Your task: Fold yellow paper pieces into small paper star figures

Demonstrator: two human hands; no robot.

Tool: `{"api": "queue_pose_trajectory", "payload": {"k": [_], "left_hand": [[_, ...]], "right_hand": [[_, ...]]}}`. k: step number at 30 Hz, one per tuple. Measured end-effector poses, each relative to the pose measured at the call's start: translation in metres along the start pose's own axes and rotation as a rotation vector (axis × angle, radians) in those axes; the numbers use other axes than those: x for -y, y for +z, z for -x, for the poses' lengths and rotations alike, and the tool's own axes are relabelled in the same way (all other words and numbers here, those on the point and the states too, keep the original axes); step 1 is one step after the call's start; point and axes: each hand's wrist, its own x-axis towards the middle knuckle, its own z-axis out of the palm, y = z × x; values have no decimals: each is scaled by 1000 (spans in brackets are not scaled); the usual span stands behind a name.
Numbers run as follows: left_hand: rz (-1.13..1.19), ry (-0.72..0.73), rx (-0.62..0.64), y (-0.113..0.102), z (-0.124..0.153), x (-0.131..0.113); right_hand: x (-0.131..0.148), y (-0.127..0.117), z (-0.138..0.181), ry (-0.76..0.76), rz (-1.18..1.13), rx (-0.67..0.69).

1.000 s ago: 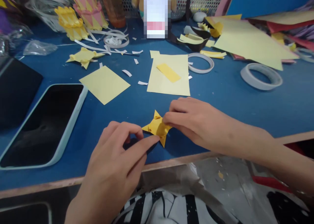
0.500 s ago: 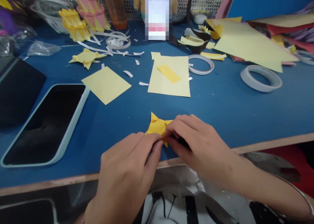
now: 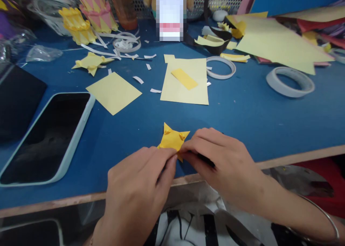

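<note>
A small folded piece of deep yellow paper with pointed corners (image 3: 171, 140) lies on the blue table (image 3: 258, 113) near its front edge. My left hand (image 3: 137, 192) pinches its near left edge with curled fingers. My right hand (image 3: 218, 159) pinches its near right corner, fingers pressed together. The two hands meet at the paper's lower point, which they partly hide.
A phone in a pale case (image 3: 45, 136) lies at the left. Pale yellow sheets (image 3: 113, 91) (image 3: 185, 82) lie behind the hands. Two tape rolls (image 3: 221, 67) (image 3: 289, 81), paper scraps, folded paper models (image 3: 77, 24) and a big yellow sheet (image 3: 275, 44) crowd the back.
Both hands have come together at the near edge of the folded paper, which has turned slightly. The left hand has shifted right and closed onto it.
</note>
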Motion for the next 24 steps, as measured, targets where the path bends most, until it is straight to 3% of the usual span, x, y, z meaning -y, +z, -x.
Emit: {"api": "queue_pose_trajectory", "payload": {"k": [24], "left_hand": [[0, -9, -19, -1, 2, 0]], "right_hand": [[1, -5, 0, 34, -55, 22]]}}
